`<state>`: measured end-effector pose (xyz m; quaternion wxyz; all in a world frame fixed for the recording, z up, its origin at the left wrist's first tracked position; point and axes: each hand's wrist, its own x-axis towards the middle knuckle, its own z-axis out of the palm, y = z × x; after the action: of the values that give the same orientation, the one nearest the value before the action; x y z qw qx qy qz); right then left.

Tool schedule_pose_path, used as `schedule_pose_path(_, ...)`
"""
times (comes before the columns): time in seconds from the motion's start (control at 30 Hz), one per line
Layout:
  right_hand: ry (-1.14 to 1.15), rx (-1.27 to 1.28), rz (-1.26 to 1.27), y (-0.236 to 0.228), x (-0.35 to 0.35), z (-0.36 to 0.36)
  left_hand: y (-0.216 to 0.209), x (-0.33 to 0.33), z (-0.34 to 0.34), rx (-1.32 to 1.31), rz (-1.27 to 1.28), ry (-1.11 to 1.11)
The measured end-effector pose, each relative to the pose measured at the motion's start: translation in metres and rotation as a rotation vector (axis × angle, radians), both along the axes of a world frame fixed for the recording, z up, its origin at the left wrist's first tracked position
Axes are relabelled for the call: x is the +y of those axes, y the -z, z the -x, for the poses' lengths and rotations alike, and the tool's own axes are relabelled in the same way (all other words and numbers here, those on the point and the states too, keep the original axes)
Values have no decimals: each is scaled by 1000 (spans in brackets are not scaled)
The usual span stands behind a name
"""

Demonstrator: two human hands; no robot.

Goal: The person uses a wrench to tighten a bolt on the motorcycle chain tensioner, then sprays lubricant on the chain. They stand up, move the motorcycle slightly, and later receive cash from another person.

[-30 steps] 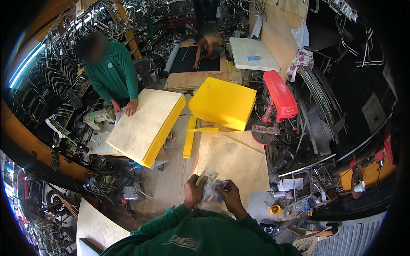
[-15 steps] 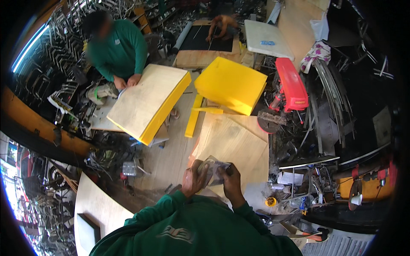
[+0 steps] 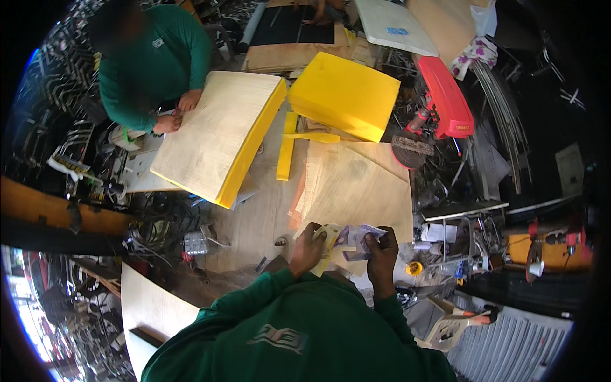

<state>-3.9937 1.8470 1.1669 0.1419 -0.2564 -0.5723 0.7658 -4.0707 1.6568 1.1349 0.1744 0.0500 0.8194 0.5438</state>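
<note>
Banknotes are spread between my two hands, in front of my chest. My left hand (image 3: 307,250) is closed on yellowish banknotes (image 3: 328,237), its thumb pressed on top of them. Purple banknotes (image 3: 354,235) are pinched in my right hand (image 3: 382,256), fanned out toward the left hand. The two groups meet or overlap between the hands; which, I cannot tell. Below and beyond the hands lie large plywood sheets (image 3: 356,181).
At the left a person in green (image 3: 159,51) rests both hands on a yellow-sided wooden panel (image 3: 216,127). A yellow box (image 3: 344,95) sits ahead, beside a red drill press (image 3: 445,99). Farther back another person's arms (image 3: 315,14) reach over a black sheet (image 3: 293,27). A curved tabletop (image 3: 153,296) is near left.
My hands have moved right and apart, and the banknotes are now spread wider. The view has tilted down. The person at the left has shifted their hands along the panel's edge.
</note>
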Motion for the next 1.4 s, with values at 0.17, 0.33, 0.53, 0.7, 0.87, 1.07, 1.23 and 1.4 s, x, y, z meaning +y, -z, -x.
schedule_pose_path(0.17, -68, -114, -159, -6, -78, 31, 21, -51, 42, -252, -169, 62)
schedule_pose_path(0.33, -63, -267, -244, -16, -147, 53, 40, -88, 85, -471, -258, 93)
schedule_pose_path(0.53, 88, -258, -424, -23, -156, 63, 29, -78, 94, -881, -650, 38)
schedule_pose_path(0.7, 67, -474, -390, -27, -131, 75, 6, -50, 105, -370, -342, 215)
schedule_pose_path(0.87, 126, -204, -384, -16, -101, 88, -22, -39, 118, -193, -257, 328)
schedule_pose_path(1.07, 116, -132, -518, 6, -61, 112, -46, 5, 96, -82, -372, 251)
schedule_pose_path(1.23, 12, 83, -397, 28, -34, 138, -27, 25, 119, 15, -147, 270)
schedule_pose_path(1.4, 195, 199, -592, 44, 103, 212, -2, 3, 209, -56, -138, 66)
